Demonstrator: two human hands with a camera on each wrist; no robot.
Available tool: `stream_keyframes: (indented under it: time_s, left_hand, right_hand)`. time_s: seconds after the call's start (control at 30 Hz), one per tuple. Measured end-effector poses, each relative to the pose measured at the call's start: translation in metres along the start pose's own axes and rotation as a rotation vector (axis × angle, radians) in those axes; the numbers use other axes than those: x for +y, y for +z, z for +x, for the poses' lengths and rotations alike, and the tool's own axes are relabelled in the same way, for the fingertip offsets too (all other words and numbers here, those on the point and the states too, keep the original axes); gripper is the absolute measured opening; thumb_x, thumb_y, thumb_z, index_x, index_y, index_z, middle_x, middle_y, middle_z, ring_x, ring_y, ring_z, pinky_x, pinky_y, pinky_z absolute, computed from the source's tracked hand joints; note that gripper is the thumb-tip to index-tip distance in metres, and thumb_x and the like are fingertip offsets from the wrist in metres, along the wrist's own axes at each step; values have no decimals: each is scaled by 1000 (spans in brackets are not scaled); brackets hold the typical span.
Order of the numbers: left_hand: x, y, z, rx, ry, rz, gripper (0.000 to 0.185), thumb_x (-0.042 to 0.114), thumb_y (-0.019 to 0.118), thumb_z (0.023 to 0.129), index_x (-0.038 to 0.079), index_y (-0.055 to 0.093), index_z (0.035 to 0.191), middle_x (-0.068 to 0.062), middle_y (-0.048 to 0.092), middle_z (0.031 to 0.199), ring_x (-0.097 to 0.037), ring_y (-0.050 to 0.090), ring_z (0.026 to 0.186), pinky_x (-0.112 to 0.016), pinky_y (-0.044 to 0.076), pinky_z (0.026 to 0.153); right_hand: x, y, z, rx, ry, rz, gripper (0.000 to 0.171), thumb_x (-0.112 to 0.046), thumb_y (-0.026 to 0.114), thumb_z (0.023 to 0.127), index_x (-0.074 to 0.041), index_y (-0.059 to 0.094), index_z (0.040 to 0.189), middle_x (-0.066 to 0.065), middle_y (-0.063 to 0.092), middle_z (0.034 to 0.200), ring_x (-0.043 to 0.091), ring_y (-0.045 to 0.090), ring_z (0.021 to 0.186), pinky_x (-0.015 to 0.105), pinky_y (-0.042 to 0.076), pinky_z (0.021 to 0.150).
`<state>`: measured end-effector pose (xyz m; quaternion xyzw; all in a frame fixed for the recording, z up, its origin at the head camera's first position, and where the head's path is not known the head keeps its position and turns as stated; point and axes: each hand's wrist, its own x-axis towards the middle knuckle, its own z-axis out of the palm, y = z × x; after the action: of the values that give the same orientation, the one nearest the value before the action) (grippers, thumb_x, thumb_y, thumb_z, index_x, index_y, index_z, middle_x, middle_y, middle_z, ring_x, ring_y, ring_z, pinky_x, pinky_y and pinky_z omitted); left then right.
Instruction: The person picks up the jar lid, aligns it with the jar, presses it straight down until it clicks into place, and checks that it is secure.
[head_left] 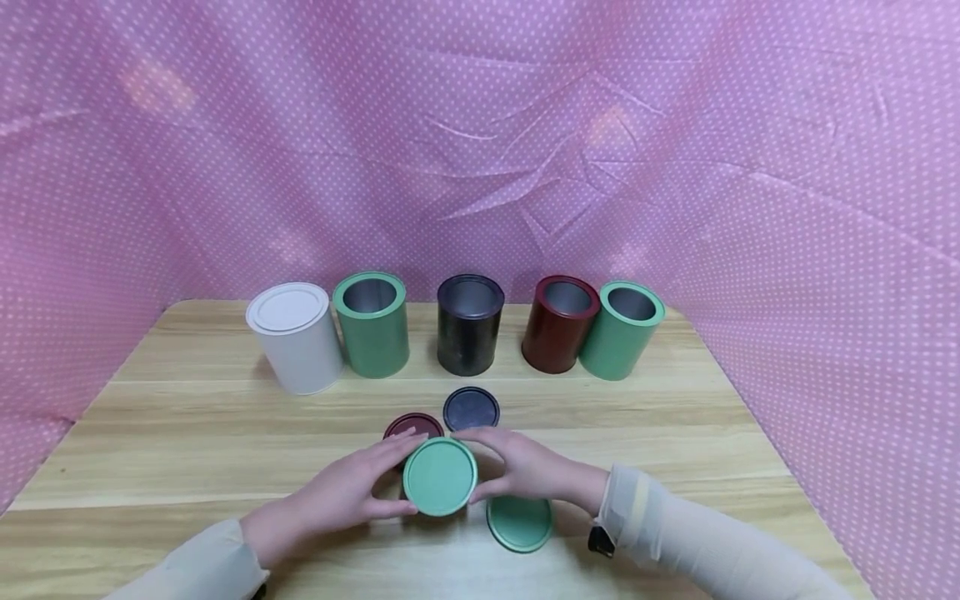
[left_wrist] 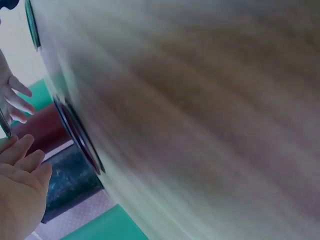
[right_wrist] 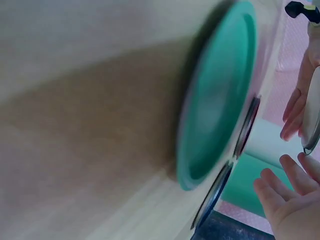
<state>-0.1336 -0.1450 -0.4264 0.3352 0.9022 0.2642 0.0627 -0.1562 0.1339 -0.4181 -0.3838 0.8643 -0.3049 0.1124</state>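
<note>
I had both hands on the green lid (head_left: 440, 476), low in the centre of the head view, lifted just off the wooden table (head_left: 187, 433). My left hand (head_left: 341, 493) cupped its left rim and my right hand (head_left: 525, 468) its right rim, fingers curled lightly round the edge rather than clamped. A second green lid (head_left: 520, 522) lay just below and right, with a dark red lid (head_left: 411, 426) and a black lid (head_left: 471, 407) close behind. With so light a hold, I judged the lid could tilt, slip and knock those neighbours.
</note>
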Motion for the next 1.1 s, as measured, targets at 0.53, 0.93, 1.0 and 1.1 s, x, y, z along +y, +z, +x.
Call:
stream_keyframes:
  time_s: [0.53, 0.93, 1.0, 1.1]
  left_hand:
    - [-3, -16, 7, 199, -72, 32, 81, 42, 78, 79, 8, 44, 145, -17, 45, 148, -38, 51, 129, -56, 46, 99]
    - [-13, -28, 11, 250, -75, 8, 79, 38, 77, 81, 8, 43, 145, -17, 45, 148, -39, 48, 131, -58, 44, 101]
    - [-15, -32, 13, 255, -77, -14, 79, 37, 77, 81, 9, 42, 146, -18, 43, 149, -40, 46, 132, -59, 43, 101]
    - [-17, -40, 17, 263, -75, -49, 79, 35, 77, 81, 11, 40, 147, -18, 40, 151, -41, 42, 135, -62, 42, 100]
  right_hand:
    - [-2, -13, 17, 178, 2, 100, 67, -25, 77, 82, -12, 49, 142, 6, 55, 141, 23, 51, 131, 43, 42, 109]
    - [-10, -19, 40, 216, -52, 64, 73, -23, 81, 79, -6, 47, 142, 11, 55, 138, 26, 53, 127, 41, 43, 107]
    - [-11, -21, 45, 222, -46, 85, 74, -21, 81, 78, -5, 46, 142, 11, 55, 138, 26, 53, 127, 41, 43, 107]
    - [-12, -25, 54, 235, -55, 105, 74, -19, 82, 78, -3, 46, 141, 12, 54, 139, 26, 52, 128, 39, 44, 106]
